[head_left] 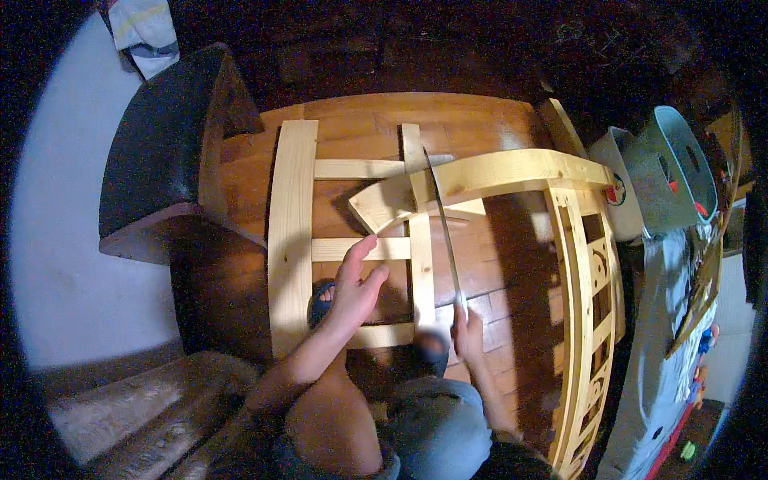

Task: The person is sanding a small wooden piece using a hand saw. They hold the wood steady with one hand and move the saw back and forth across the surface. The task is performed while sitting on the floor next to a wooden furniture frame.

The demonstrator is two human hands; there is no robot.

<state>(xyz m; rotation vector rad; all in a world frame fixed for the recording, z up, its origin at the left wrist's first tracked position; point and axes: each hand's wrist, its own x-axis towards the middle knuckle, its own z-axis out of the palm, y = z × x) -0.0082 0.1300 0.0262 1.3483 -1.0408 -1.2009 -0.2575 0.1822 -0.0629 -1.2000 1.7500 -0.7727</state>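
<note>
My right hand [468, 330] is closed around the handle of a handsaw [448, 232], whose long thin blade appears nearly edge-on. The blade lies across a thick curved wooden post [512, 170], a little way in from its angled left end. Whether the teeth have cut into the wood cannot be seen. My left hand [360, 280] holds nothing; its fingers and thumb are apart, with the fingertips just below the post's end. I cannot tell if they touch it. Under the post lies a ladder-like wooden frame [294, 200] with several crosspieces.
The post joins a wooden side panel with cutouts [596, 336] at the right. Beyond it are a teal plastic bin [672, 176] and a bed-like surface with pale blue cloth [660, 296]. A dark padded chair [164, 144] stands left. My sandalled feet [322, 300] rest around the frame.
</note>
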